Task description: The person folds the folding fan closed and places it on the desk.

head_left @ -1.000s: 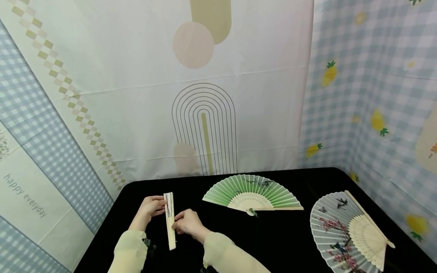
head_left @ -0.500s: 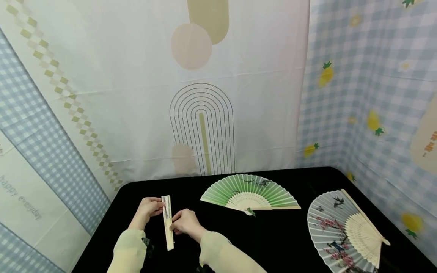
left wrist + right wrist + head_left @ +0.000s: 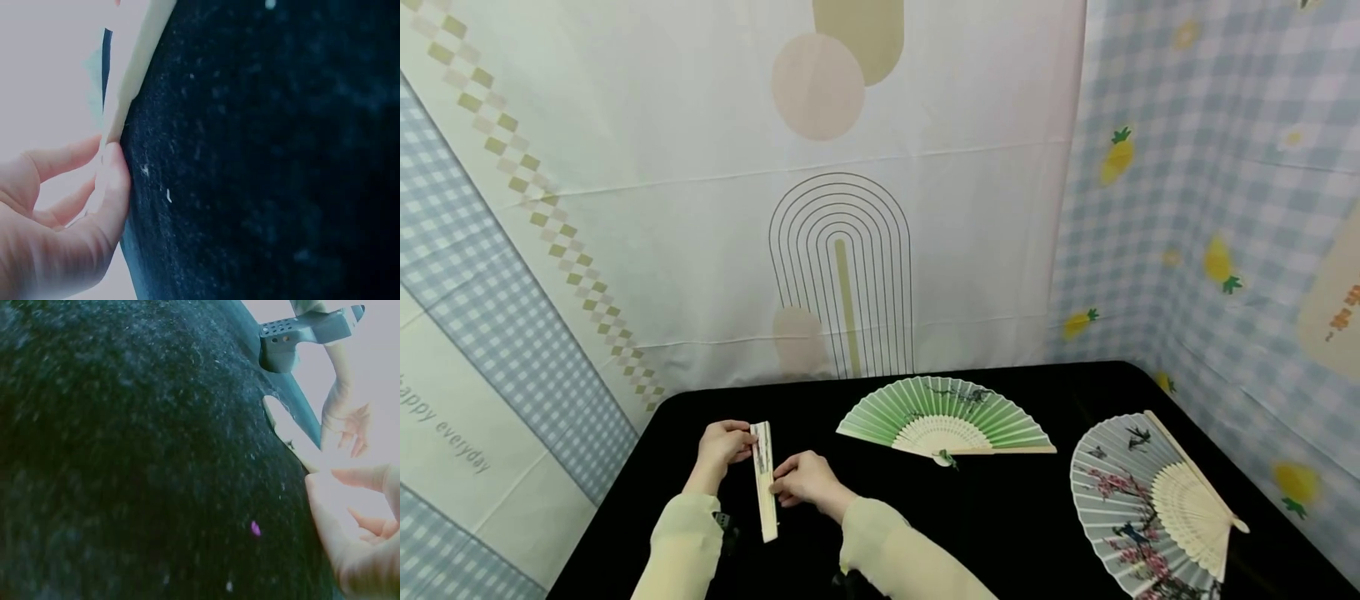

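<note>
- Folded fan lies shut as one pale strip near the front left of the black worktop, long axis running away from the person.
- Left hand holds the far end; in the left wrist view the thumb and fingers pinch the edge of the pale slat against the cloth.
- Right hand grips the middle of the strip from the other side, fingers curled onto it. The right wrist view shows fingertips at a pale slat end, detail washed out by glare.
- Change over the last second: very little. The fan was already closed a second ago and remains closed; both hands keep the same grips. The whole group sits slightly lower-left in the head view, mostly consistent with head camera drift, since the backdrop shifts too.
- Judgement: closing of this fan looks complete; the hands appear to be squaring or steadying the slats rather than folding further.
- Green fan lies spread open mid-worktop, well apart from the hands.
- Grey blossom fan lies spread open at the right side, also untouched.
- Patterned cloth backdrop hangs behind.
</note>
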`<move>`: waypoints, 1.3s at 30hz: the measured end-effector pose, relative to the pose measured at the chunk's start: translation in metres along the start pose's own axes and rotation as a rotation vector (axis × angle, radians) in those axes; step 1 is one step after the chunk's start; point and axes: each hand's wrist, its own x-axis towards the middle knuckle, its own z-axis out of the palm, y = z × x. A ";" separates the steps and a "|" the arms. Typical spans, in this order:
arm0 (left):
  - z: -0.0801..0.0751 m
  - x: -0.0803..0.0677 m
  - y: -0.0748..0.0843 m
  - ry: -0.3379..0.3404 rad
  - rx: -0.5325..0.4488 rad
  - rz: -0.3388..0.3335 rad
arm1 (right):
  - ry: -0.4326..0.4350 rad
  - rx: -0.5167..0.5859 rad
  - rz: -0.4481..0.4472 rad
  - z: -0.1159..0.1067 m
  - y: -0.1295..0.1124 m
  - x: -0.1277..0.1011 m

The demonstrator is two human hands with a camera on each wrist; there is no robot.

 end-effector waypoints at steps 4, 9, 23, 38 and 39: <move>0.003 0.002 0.001 0.033 -0.027 0.016 | -0.046 0.024 -0.016 -0.008 0.003 0.001; 0.008 -0.001 0.010 0.015 0.000 0.044 | -0.064 0.026 -0.049 -0.027 0.005 0.003; 0.030 -0.002 0.043 -0.164 -0.080 0.017 | -0.031 0.042 -0.060 -0.117 -0.005 0.008; 0.093 -0.011 0.060 -0.201 -0.113 0.052 | 0.236 0.019 0.003 -0.219 0.003 -0.007; 0.098 -0.012 0.062 -0.212 -0.120 0.056 | 0.279 0.006 -0.007 -0.224 0.005 -0.009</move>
